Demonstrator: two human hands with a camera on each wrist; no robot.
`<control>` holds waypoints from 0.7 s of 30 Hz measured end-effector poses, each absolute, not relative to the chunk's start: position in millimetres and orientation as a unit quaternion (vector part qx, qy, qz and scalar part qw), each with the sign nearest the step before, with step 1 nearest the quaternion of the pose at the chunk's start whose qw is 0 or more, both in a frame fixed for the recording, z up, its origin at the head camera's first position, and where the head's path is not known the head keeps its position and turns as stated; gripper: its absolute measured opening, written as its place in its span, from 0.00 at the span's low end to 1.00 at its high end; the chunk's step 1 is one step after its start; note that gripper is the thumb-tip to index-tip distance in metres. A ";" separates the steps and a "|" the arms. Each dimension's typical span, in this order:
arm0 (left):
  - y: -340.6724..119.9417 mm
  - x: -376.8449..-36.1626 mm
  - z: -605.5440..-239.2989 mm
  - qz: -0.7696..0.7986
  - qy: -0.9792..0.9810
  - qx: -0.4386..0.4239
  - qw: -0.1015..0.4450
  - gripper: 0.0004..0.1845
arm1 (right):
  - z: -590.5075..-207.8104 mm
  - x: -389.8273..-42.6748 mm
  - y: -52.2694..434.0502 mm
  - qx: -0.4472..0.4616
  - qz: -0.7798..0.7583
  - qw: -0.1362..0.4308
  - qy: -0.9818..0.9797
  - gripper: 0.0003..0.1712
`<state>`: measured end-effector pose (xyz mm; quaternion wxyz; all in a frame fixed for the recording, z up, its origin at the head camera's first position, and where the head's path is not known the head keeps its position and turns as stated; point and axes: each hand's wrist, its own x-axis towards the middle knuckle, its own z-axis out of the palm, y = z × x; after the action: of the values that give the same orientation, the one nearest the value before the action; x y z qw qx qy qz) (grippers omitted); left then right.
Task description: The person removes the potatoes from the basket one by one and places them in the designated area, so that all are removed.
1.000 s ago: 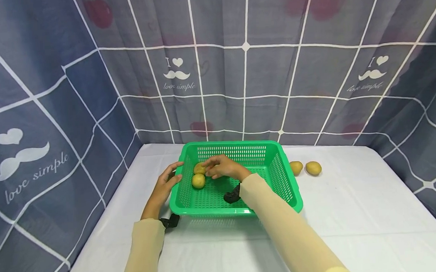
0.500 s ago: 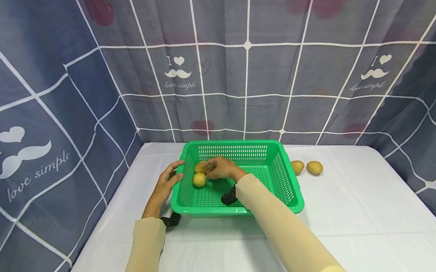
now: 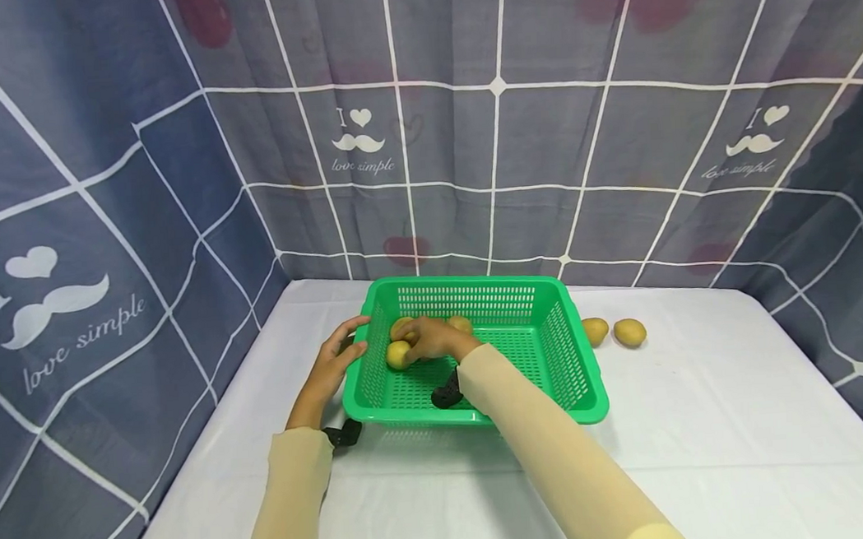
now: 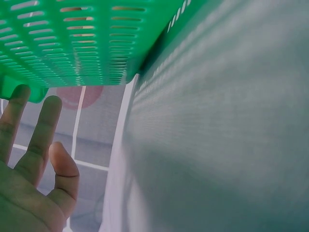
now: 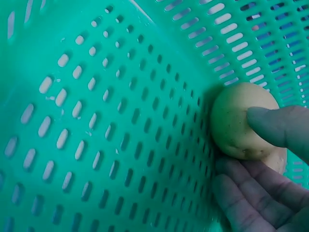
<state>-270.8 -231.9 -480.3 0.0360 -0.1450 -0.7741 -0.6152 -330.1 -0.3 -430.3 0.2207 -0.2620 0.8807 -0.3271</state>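
A green slotted basket stands mid-table. Inside it, my right hand lies over potatoes at the left wall. In the right wrist view the thumb presses on one yellow potato against the basket wall, with the fingers curled beneath it. Two potatoes show at the hand's left, and a third potato shows behind it. My left hand rests at the basket's left rim with straight fingers, holding nothing.
Two loose potatoes lie on the white table to the right of the basket. Grey checked curtains close in the back and both sides. Black wrist straps sit on both arms.
My right hand has shifted left inside the basket onto the potatoes by the left wall, uncovering a third potato behind it. The left hand has stayed at the rim.
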 end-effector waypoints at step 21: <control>-232.8 -271.6 -481.1 -0.620 -0.769 -0.149 0.029 0.27 | -433.1 -330.7 1.6 -0.266 -0.362 0.245 0.859 0.32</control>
<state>-271.6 -232.8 -481.1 0.0292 -0.1494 -0.7695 -0.6203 -330.7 1.6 -433.1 0.2453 -0.2656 0.8594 -0.3616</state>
